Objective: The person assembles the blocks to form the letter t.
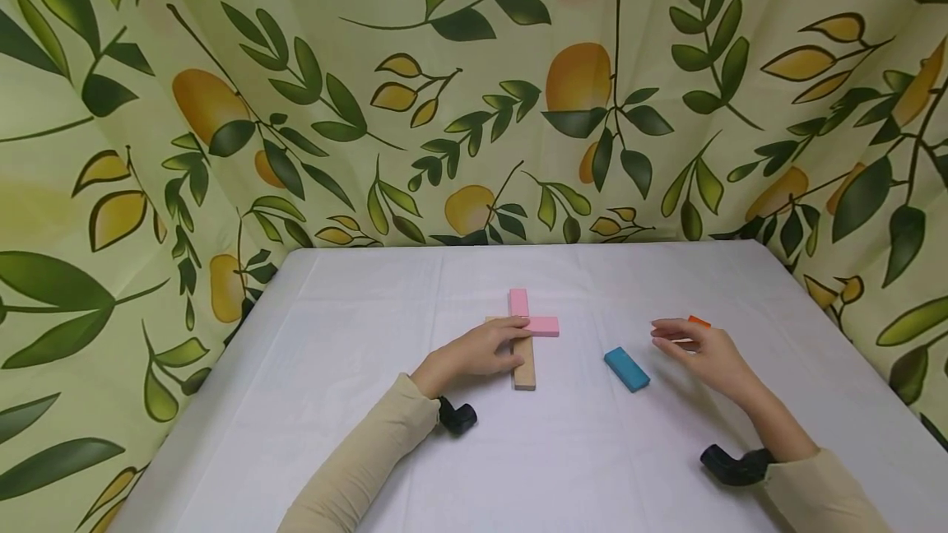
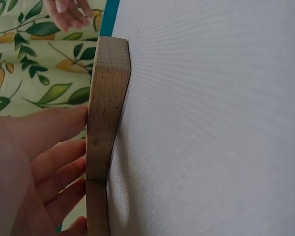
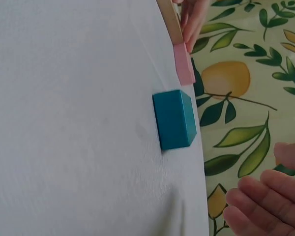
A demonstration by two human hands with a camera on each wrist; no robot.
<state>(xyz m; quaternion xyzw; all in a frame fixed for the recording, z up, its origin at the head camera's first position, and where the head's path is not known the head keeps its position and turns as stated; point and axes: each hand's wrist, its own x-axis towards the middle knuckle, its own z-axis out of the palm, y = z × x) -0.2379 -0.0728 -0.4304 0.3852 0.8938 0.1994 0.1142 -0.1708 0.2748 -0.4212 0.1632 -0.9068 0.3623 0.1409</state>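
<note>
The left hand (image 1: 483, 349) points inward, its fingers lightly extended. The right hand (image 1: 705, 352) hovers well apart, fingers loosely bent. Both forearms (image 1: 366, 455) slant inward.

— Do we find the head view bright?
— We do, evenly; our wrist views look dimmer, and a soft-edged shadow (image 3: 169, 216) falls across the flat white cloth-covered table (image 3: 64, 147) in the right one.

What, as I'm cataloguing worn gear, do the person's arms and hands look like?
The left sleeve and right sleeve are plain beige and long. The left hand and right hand wear no gloves. A curved black attachment sits at each wrist; no cables show.
</note>
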